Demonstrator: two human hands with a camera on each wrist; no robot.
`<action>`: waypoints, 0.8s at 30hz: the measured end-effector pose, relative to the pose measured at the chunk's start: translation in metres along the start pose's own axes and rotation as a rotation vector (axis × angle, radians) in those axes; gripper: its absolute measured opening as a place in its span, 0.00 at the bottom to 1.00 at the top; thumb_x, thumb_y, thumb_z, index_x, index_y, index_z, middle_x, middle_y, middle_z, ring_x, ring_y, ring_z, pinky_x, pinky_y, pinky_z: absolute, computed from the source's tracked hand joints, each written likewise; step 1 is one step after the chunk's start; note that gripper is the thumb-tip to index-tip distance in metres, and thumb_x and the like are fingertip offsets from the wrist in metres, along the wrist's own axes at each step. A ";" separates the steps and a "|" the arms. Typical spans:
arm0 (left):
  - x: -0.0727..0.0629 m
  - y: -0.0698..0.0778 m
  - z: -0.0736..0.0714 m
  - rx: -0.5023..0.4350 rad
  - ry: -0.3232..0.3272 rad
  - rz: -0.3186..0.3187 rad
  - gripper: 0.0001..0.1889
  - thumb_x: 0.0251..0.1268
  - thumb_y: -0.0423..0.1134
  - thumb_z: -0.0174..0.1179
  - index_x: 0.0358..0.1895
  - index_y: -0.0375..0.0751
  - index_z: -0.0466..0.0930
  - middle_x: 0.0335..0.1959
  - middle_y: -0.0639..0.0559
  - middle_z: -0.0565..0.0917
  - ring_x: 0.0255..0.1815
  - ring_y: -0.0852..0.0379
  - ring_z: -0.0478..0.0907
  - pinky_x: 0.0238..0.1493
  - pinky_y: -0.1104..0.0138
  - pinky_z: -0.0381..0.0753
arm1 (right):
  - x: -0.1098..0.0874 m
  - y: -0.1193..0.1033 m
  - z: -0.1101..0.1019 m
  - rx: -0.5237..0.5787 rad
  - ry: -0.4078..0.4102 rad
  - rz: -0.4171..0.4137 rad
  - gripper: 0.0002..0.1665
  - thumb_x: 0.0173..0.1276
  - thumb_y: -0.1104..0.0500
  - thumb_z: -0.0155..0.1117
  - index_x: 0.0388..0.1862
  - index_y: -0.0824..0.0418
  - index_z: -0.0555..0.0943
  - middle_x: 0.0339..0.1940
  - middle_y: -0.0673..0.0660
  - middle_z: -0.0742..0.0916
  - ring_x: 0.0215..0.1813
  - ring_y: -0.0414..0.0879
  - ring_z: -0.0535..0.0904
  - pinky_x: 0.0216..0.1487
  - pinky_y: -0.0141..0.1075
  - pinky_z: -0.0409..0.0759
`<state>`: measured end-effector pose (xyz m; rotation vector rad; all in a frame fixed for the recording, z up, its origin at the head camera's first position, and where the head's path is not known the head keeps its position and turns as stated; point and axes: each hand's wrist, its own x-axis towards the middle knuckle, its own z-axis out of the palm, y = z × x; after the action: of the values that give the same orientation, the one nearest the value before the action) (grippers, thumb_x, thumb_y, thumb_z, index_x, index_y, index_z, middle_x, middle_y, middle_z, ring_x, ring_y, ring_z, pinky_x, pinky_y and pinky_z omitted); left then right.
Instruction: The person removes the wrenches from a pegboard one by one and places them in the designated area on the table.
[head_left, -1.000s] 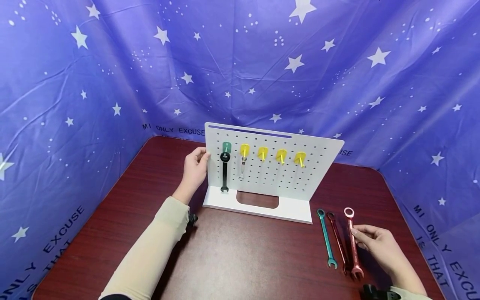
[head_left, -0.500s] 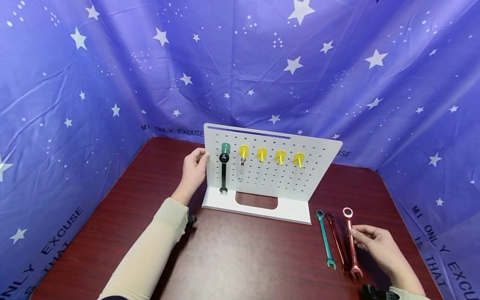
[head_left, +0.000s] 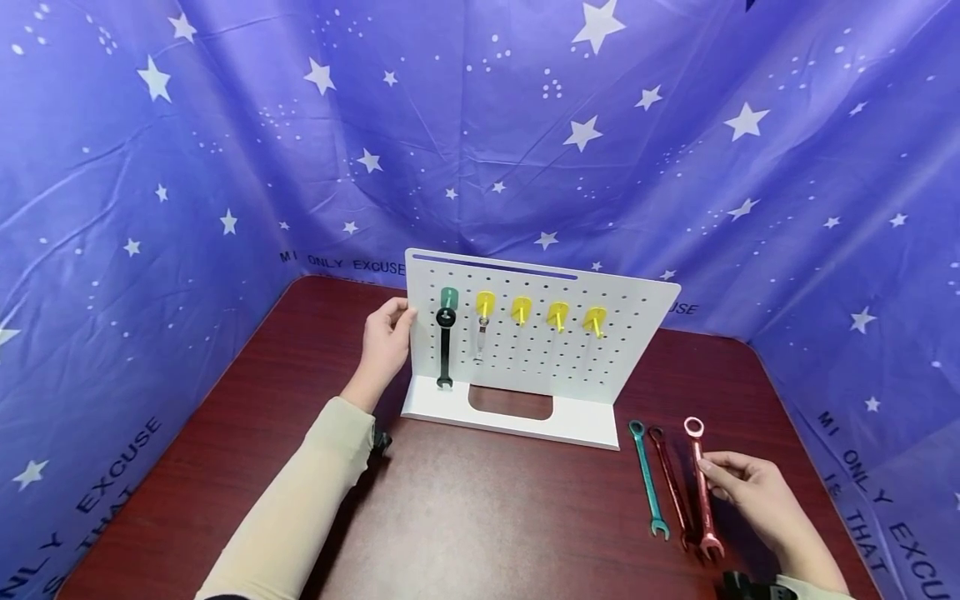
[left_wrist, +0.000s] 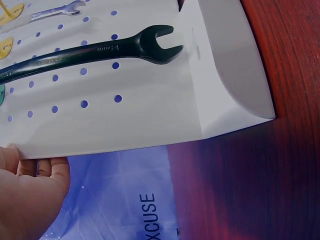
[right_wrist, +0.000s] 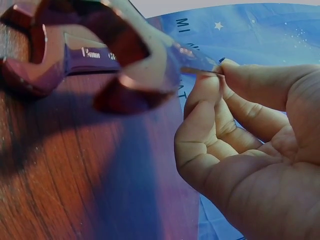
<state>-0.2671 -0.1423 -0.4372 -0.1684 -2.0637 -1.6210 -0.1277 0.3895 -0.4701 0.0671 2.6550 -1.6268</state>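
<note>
In the head view my left hand point(head_left: 387, 340) pinches the left edge of a white pegboard stand point(head_left: 517, 423). The left wrist view has that hand point(left_wrist: 35, 197) with its thumb on the front and fingers behind the edge. A black combination wrench point(head_left: 445, 354) hangs on the green hook point(head_left: 449, 297), beside a small silver wrench point(head_left: 482, 340) on a yellow hook point(head_left: 486, 302). At right, my right hand point(head_left: 753, 492) pinches a light red combination wrench point(head_left: 702, 492) between thumb and fingers. Its open end looms blurred before the right wrist camera, above the table.
Left of the right hand, a green wrench point(head_left: 648, 483) and a dark red wrench point(head_left: 671, 483) lie on the brown table point(head_left: 480, 517). Several yellow hooks, such as the rightmost hook point(head_left: 596, 320), bear nothing. A blue star-patterned curtain point(head_left: 465, 125) surrounds the table.
The head view has shifted slightly, so the scene sits a little further left and lower. Both hands keep the same holds.
</note>
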 end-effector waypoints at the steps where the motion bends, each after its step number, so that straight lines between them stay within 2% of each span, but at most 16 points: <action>1: 0.000 0.000 0.001 -0.001 0.002 0.005 0.05 0.74 0.28 0.59 0.42 0.27 0.82 0.35 0.36 0.86 0.26 0.49 0.73 0.27 0.71 0.70 | -0.001 0.000 -0.001 -0.001 0.000 0.003 0.16 0.75 0.65 0.62 0.49 0.83 0.79 0.32 0.50 0.87 0.33 0.37 0.81 0.34 0.34 0.83; 6: 0.001 -0.002 0.005 -0.007 0.000 0.001 0.06 0.75 0.28 0.59 0.42 0.27 0.82 0.37 0.35 0.86 0.30 0.43 0.76 0.29 0.71 0.72 | -0.003 0.000 -0.003 0.005 0.003 0.018 0.17 0.76 0.65 0.62 0.49 0.83 0.79 0.32 0.51 0.88 0.33 0.38 0.81 0.34 0.35 0.83; 15: 0.001 0.001 0.004 -0.007 -0.004 -0.030 0.07 0.76 0.29 0.58 0.44 0.27 0.82 0.38 0.35 0.86 0.31 0.45 0.76 0.29 0.71 0.72 | -0.004 0.001 -0.006 0.008 0.004 0.039 0.17 0.76 0.66 0.62 0.52 0.82 0.78 0.36 0.54 0.88 0.34 0.38 0.81 0.36 0.35 0.83; 24: -0.003 0.002 0.003 -0.024 0.011 -0.021 0.07 0.75 0.28 0.58 0.44 0.25 0.82 0.38 0.31 0.86 0.30 0.39 0.76 0.28 0.75 0.71 | -0.003 -0.001 -0.008 0.031 0.000 0.032 0.17 0.75 0.66 0.63 0.53 0.82 0.79 0.37 0.58 0.88 0.34 0.39 0.81 0.36 0.35 0.84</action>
<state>-0.2651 -0.1386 -0.4373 -0.1460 -2.0451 -1.6561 -0.1249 0.3962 -0.4660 0.1101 2.6148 -1.6580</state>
